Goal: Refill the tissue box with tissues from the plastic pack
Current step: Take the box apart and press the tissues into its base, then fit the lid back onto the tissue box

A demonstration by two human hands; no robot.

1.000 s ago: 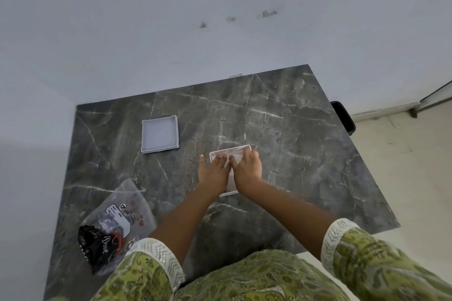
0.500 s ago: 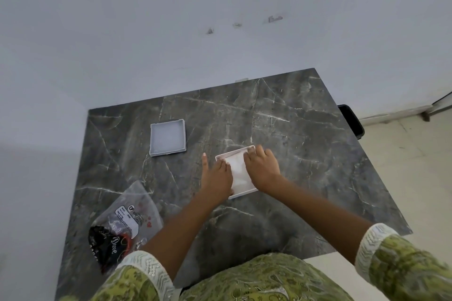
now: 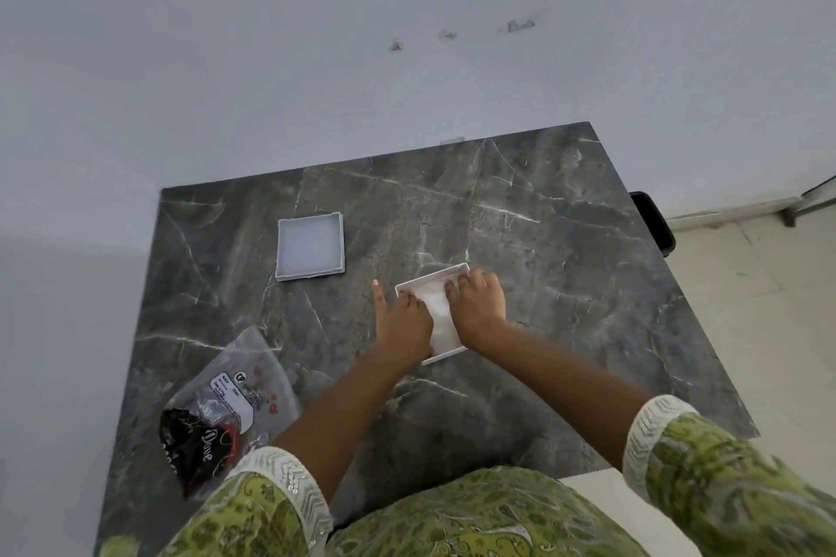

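A white square tissue box [image 3: 445,276] lies open in the middle of the dark marble table [image 3: 565,267], with white tissues [image 3: 438,312] inside it. My left hand [image 3: 402,321] lies flat on the box's left side, its thumb spread onto the table. On the right side, my right hand [image 3: 479,308] presses down on the tissues with fingers together. Both hands cover much of the box. The plastic pack [image 3: 221,412], clear with a black and red print, lies flat at the table's near left.
A white square lid [image 3: 310,245] lies alone at the table's far left, apart from the box. A grey wall stands behind the table. A black object [image 3: 653,222] sits past the right edge, with pale floor to the right.
My hands have drawn apart on the box, showing more of the white tissues between them. The camera view has shifted slightly; box, lid and pack stay in place.
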